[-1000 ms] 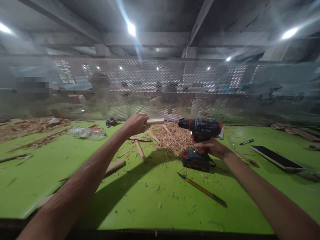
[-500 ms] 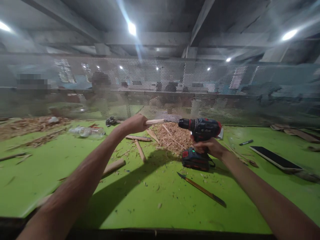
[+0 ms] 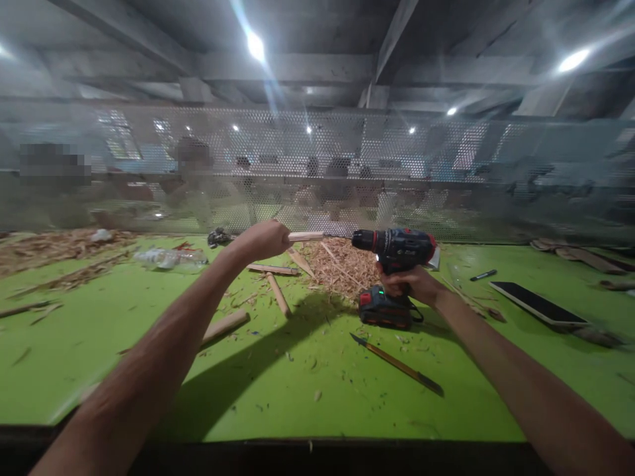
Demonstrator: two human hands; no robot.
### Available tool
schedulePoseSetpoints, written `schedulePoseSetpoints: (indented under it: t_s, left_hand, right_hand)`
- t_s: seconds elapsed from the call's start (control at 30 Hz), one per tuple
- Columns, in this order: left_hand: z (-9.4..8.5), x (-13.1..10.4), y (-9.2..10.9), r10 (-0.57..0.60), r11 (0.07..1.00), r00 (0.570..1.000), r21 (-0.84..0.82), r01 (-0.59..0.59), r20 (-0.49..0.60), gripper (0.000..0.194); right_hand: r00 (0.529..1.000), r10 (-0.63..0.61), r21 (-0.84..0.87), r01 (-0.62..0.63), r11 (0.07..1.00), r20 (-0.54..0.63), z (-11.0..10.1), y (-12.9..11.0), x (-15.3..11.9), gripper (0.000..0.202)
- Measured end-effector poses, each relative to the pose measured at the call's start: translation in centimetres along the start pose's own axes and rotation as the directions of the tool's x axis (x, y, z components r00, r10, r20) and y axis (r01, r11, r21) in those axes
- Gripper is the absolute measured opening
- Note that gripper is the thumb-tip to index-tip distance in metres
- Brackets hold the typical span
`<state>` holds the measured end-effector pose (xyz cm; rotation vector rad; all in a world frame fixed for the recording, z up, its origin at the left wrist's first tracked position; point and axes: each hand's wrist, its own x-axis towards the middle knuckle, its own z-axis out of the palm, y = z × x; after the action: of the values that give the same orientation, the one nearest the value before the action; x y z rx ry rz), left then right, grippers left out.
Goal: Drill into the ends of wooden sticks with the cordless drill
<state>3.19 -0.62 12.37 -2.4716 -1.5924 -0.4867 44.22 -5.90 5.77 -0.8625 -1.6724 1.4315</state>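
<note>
My left hand (image 3: 270,238) is closed around a pale wooden stick (image 3: 306,236), whose end points right. My right hand (image 3: 404,281) grips the handle of a dark cordless drill (image 3: 404,248) with red accents and a green light on its battery. The drill's thin bit (image 3: 338,235) lies level, in line with the stick, and its tip meets the stick's end; how deep it sits I cannot tell. Below the drill, a yellow-handled carving knife (image 3: 397,363) lies on the green table (image 3: 278,410).
A pile of wood shavings (image 3: 344,268) lies behind the hands. Wooden pieces (image 3: 278,294) and a clear plastic bottle (image 3: 171,258) are on the left; a marker (image 3: 483,275) and a dark tablet-like slab (image 3: 538,304) on the right. A perforated screen (image 3: 317,158) stands behind.
The view has shifted slightly, so everything sits a little higher and further left. Both hands keep their grips, with stick and drill still in line.
</note>
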Motion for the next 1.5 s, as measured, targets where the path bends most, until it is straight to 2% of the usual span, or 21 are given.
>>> schedulePoseSetpoints:
  t_s: [0.13,0.3,0.4,0.5,0.67,0.93,1.07,1.27,1.4,1.5]
  left_hand:
    - [-0.2,0.3,-0.2,0.034,0.999,0.999,0.009,-0.034,0.006,0.037]
    - [-0.3,0.3,0.1,-0.047,0.999,0.996,0.018,0.045,0.07,0.039]
    - [-0.7,0.0,0.2,-0.067,0.998,0.996,0.003,0.067,0.062,0.037]
    - [-1.1,-0.3,0.0,-0.025,1.0,0.999,0.001,0.025,0.039,0.037]
    - [-1.6,-0.5,-0.1,0.043,0.995,0.999,0.096,-0.042,-0.014,0.035]
    - [-2.1,-0.7,1.1,-0.041,0.991,0.999,0.129,0.039,0.014,0.034]
    - [-2.1,-0.6,0.9,-0.061,0.981,0.998,0.184,0.058,0.011,0.028]
    - [-1.8,-0.4,0.3,0.001,0.978,1.0,0.21,0.002,-0.013,0.032]
    - [-2.1,-0.7,0.7,0.012,0.976,1.0,0.218,-0.01,-0.006,0.035]
    - [-2.5,-1.0,0.9,0.016,0.973,1.0,0.228,-0.02,0.018,0.038]
  right_hand:
    - [1.0,0.009,0.02,-0.01,1.0,0.01,-0.1,0.3,0.1,0.038]
    - [1.0,0.009,0.006,-0.009,1.0,0.007,0.1,0.0,0.1,0.04]
    - [1.0,0.016,-0.017,-0.016,1.0,0.001,0.3,-0.3,0.0,0.039]
    - [1.0,0.014,-0.027,-0.014,1.0,-0.003,0.4,-0.4,0.0,0.039]
    - [1.0,0.013,-0.032,-0.013,0.999,-0.009,0.5,-0.4,0.2,0.035]
    - [1.0,0.027,-0.022,-0.027,0.999,-0.001,0.4,-0.3,0.3,0.034]
    - [1.0,0.027,-0.008,-0.027,1.0,-0.017,0.4,-0.3,0.3,0.037]
    - [1.0,0.026,-0.017,-0.026,1.0,0.012,0.4,-0.4,0.2,0.037]
    - [0.998,0.034,-0.026,-0.032,0.999,0.059,0.2,-0.3,0.1,0.037]
    - [0.999,0.037,-0.023,-0.036,0.999,0.038,0.2,-0.3,0.0,0.041]
